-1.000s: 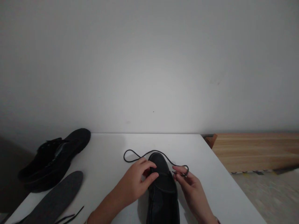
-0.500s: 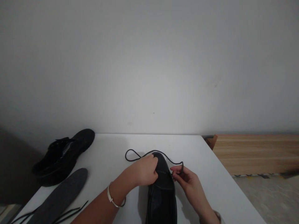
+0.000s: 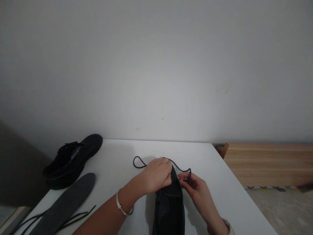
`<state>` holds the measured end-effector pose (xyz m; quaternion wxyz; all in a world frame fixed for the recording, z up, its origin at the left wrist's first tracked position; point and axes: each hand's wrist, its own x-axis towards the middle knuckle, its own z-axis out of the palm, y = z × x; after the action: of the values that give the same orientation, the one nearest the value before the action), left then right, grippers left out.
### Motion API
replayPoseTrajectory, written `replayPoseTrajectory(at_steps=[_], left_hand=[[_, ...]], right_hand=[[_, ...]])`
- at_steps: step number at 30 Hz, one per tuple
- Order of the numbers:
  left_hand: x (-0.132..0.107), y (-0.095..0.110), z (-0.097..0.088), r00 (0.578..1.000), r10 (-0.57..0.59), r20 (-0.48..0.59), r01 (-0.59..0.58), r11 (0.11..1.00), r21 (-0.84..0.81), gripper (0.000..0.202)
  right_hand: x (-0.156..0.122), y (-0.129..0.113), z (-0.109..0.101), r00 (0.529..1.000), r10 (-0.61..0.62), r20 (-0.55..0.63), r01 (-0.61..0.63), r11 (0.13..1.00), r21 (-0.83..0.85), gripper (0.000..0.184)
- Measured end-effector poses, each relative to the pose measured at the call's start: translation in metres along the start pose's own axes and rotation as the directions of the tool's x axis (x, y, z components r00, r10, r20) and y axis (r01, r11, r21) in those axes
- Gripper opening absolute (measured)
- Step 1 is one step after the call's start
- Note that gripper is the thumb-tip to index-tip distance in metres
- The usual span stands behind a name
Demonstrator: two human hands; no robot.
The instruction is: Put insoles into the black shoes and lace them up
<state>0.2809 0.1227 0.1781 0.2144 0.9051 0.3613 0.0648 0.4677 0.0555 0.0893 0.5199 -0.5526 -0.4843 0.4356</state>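
My right hand [image 3: 200,192] pinches the lace [image 3: 190,170] at the right edge of the shoe [image 3: 170,210] on the table [image 3: 117,155], my left hand [image 3: 156,176] curls over its front, hold unclear, and with so much lace lying loose, I judge little is drawn through.

I record a black shoe [image 3: 70,163] at far left; grey insole [image 3: 69,201] at near left, dark laces [image 3: 87,213] either side; wood-grained panel [image 3: 266,164] at right; pale wall [image 3: 156,71] beyond.

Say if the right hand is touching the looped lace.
Touching: the head view shows the looped lace lying across the right hand near its fingertips.
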Motion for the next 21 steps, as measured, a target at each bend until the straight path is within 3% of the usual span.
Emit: replayPoseTrajectory(at_steps=[5,9,16,21], left_hand=[[-0.007,-0.002,0.002,0.991,-0.011,-0.132,-0.014,0.982,-0.187,0.010],[-0.010,-0.004,0.012,0.986,-0.005,-0.165,-0.033,0.974,-0.224,0.011],[-0.008,0.006,0.021,0.996,0.037,-0.077,-0.044,0.994,-0.098,0.005],[-0.002,0.011,0.025,0.998,0.048,-0.035,-0.047,0.999,0.003,0.016]], right_hand=[[-0.006,0.003,-0.005,0.998,0.054,-0.014,-0.054,0.998,-0.035,0.034],[-0.013,0.004,-0.006,0.995,0.089,-0.039,-0.088,0.996,0.032,0.039],[-0.012,-0.001,-0.002,0.986,0.147,-0.076,-0.148,0.989,-0.009,0.041],[-0.012,-0.004,0.000,0.989,0.120,-0.084,-0.124,0.992,-0.036,0.042]])
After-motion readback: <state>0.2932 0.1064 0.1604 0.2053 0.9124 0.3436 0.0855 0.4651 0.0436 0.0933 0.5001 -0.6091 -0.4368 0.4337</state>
